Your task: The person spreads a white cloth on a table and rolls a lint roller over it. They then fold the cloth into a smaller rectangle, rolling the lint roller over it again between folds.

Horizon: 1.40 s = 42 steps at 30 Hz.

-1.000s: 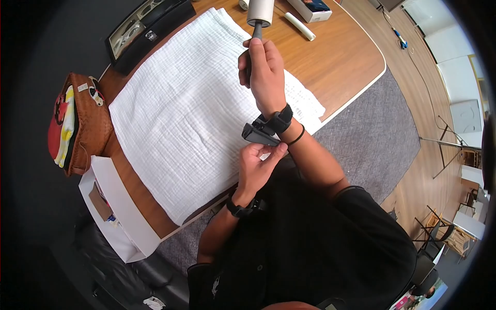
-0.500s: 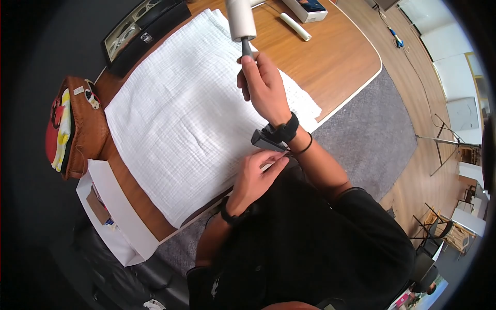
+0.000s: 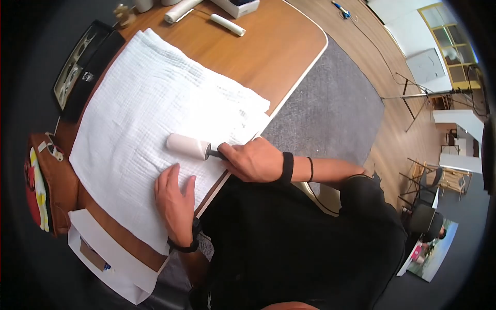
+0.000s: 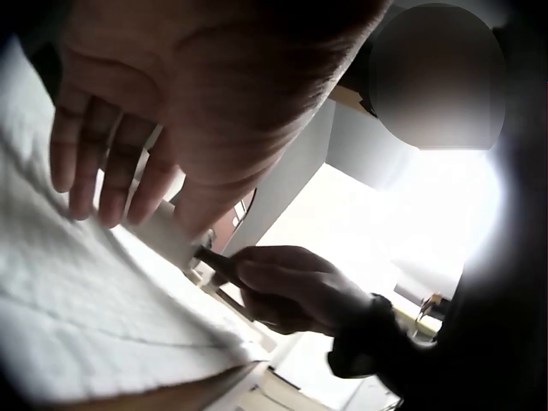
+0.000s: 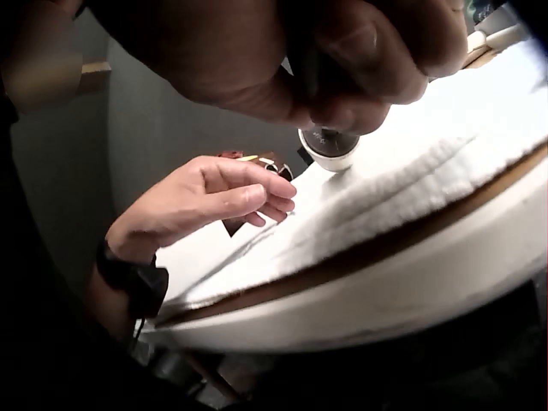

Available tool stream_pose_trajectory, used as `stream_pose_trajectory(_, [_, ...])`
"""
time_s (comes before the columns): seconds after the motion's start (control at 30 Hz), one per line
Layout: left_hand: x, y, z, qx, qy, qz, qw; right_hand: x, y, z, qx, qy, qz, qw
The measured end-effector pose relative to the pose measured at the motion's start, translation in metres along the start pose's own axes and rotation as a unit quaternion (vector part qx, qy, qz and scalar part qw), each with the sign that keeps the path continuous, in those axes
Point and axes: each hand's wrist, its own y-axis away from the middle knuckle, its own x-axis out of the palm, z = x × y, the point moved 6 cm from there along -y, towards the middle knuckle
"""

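A white crinkled cloth [image 3: 129, 108] lies spread over the wooden table. My right hand [image 3: 256, 160] grips the dark handle of a lint roller [image 3: 188, 146], whose pale cylinder is over the cloth near the table's front edge. In the right wrist view the end of the roller [image 5: 330, 150] shows at the cloth, below my curled fingers. My left hand [image 3: 175, 204] is over the cloth's near part, just short of the roller, holding nothing. Its fingers [image 4: 120, 163] are extended and slightly spread in the left wrist view.
A black glasses case [image 3: 85, 72] stands at the far left, with a brown woven basket [image 3: 59, 181] of folded cloths nearer. A white open box [image 3: 113, 253] sits at the near left corner. Toward the back lie a white tube [image 3: 227, 24], another roller [image 3: 181, 11] and a box [image 3: 240, 7].
My right hand has brought the lint roller down and toward me, turning it to point left over the cloth. My left hand has left the right wrist and moved left over the cloth.
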Motion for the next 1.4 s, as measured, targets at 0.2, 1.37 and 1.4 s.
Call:
stream_pose_trajectory(0.2, [0.007, -0.001, -0.001, 0.030, -0.004, 0.004, 1.000, 0.001, 0.015, -0.035, 0.069, 0.072, 0.003, 0.995])
stream_pose_trajectory(1.37, [0.013, -0.005, 0.008, 0.005, -0.004, 0.036, 0.999, 0.040, 0.023, -0.005, 0.038, 0.104, 0.121, 0.987])
stream_pose_trajectory(1.4, [0.012, -0.006, 0.007, 0.005, -0.005, 0.035, 0.999, 0.039, 0.023, -0.006, 0.036, 0.103, 0.121, 0.987])
